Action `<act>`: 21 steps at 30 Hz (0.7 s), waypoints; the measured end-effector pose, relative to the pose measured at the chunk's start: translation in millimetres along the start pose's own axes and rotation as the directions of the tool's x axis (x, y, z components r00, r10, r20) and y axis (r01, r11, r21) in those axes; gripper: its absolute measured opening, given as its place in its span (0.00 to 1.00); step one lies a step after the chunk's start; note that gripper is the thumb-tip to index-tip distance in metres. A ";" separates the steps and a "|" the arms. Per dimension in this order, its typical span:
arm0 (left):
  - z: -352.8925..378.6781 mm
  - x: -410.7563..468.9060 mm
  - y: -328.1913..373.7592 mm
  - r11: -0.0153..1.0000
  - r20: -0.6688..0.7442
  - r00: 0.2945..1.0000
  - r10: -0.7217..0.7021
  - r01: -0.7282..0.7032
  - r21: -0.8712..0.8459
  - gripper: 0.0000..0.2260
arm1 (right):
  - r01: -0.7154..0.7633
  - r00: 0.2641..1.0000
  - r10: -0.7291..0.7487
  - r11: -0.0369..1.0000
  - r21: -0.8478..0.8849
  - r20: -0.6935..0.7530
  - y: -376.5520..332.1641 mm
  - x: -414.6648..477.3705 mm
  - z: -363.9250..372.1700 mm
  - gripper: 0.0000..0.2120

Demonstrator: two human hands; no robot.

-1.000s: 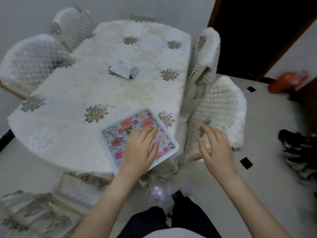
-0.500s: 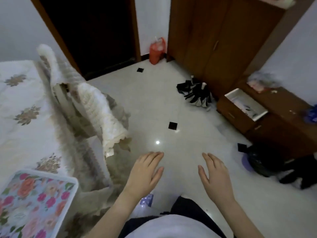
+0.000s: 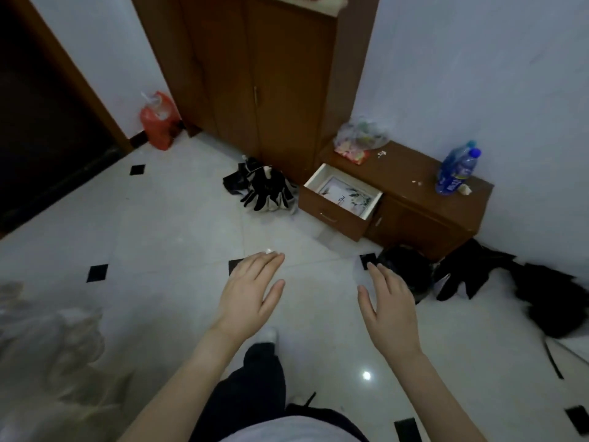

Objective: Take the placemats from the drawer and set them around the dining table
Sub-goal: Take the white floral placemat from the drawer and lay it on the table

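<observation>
one placemat (image 3: 345, 196), one open drawer (image 3: 338, 207)

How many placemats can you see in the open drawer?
1. A white rectangular placemat with a dark printed pattern lies flat inside the open brown wooden drawer. Others may be stacked beneath it, hidden from this view.

both empty hands, left hand (image 3: 251, 295) and right hand (image 3: 390, 309), hover flat before the open drawer (image 3: 339, 202).

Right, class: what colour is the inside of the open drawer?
White inside, brown front; the drawer shows best in the head view.
</observation>
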State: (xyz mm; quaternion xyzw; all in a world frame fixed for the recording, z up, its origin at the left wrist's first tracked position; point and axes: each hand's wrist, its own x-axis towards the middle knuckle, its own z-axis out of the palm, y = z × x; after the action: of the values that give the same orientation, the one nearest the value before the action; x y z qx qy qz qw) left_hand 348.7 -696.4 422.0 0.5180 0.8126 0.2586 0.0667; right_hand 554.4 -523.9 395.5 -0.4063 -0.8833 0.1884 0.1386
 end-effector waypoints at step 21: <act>60.5 464.2 -97.2 0.983 0.190 0.965 0.180 -0.173 -0.052 0.22 | -0.272 0.947 0.271 0.962 0.021 -0.173 67.0 365.0 33.1 0.22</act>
State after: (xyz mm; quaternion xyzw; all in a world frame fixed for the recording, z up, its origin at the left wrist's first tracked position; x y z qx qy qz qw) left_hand 82.1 -300.4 396.5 0.6099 0.7481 0.2260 0.1316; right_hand 355.4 -210.0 369.7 -0.5391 -0.8038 0.1680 0.1875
